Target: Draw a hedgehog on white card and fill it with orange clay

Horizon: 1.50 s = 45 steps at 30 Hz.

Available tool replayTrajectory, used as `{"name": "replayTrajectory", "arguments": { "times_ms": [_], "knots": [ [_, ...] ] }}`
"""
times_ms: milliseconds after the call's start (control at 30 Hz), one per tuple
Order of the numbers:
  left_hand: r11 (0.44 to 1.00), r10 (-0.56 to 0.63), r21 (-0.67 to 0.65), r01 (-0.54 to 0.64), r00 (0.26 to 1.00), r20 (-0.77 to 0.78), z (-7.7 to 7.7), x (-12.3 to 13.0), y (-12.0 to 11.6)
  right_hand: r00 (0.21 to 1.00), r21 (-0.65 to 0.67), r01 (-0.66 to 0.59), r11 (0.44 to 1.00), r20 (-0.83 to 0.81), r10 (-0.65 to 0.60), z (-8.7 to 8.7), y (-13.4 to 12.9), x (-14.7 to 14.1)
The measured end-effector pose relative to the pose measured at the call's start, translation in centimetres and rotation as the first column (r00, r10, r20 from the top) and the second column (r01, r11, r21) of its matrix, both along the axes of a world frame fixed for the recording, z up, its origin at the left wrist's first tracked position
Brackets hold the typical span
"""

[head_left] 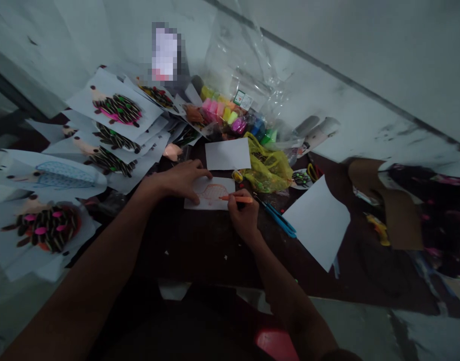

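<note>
Cardstock point(195, 199) bearing an orange drawing, a rounded shape filled with a cross-hatched patch, lay flat on a dark counter point(199, 250), directly in front of the person and between both forearms. The left hand point(180, 180) rested open at the card's upper left corner, its fingers point(203, 173) spread and pressing down rather than gripping. The right hand point(244, 215) was curled firmly around an orange marker point(239, 199), with the marker's tip on the drawing. Just above the card lay a blank white sheet point(227, 154), and to its right a crumpled yellow-green plastic bag point(267, 170). Slim blue tools point(278, 220), too dim to identify, lay beside the right hand, and a larger white sheet point(316, 223) sat at an angle just past them. A lump of peach clay point(172, 152) sat just beyond the left hand. Further up, near the wall point(365, 75), packs of brightly coloured modelling clay point(222, 115) were piled in front of a clear plastic bag point(245, 60). Along the counter's left side, overlapping paper sheets point(117, 108) carried hedgehog pictures with dark striped spines and pink accents. Brown cardboard point(384, 200) and dark patterned cloth point(421, 200) lay at the far right.
</note>
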<state>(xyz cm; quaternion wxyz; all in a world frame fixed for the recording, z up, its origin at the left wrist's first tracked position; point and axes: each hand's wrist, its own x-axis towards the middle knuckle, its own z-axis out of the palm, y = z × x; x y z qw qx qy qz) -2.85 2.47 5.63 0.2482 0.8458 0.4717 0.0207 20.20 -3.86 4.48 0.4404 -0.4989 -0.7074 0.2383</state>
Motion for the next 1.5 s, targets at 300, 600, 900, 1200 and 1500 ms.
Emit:
{"name": "replayTrajectory", "arguments": {
  "times_ms": [300,600,900,1200,1500],
  "knots": [
    [1.000,-0.009,-0.007,0.009,1.000,-0.005,-0.1,-0.1,0.2,0.999,0.001,-0.018,1.000,0.051,0.018,-0.4,-0.2,1.2],
    [1.000,-0.005,0.000,0.005,1.000,-0.024,0.1,0.0,0.1,0.999,-0.002,-0.031,1.000,0.019,0.031,-0.7,-0.4,1.4],
    [1.000,-0.005,0.006,0.005,1.000,-0.014,-0.3,-0.1,0.2,0.998,-0.013,-0.047,0.999,0.047,0.047,-0.8,-0.4,1.2],
    [1.000,-0.022,-0.002,0.022,1.000,-0.010,-0.1,-0.2,0.3,0.995,-0.030,-0.063,0.998,0.077,0.065,-0.6,-0.3,1.2],
    [1.000,-0.007,-0.009,0.007,1.000,-0.027,0.0,-0.1,0.2,0.993,-0.051,-0.065,0.997,0.090,0.069,-0.6,-0.3,1.2]
  ]
}}
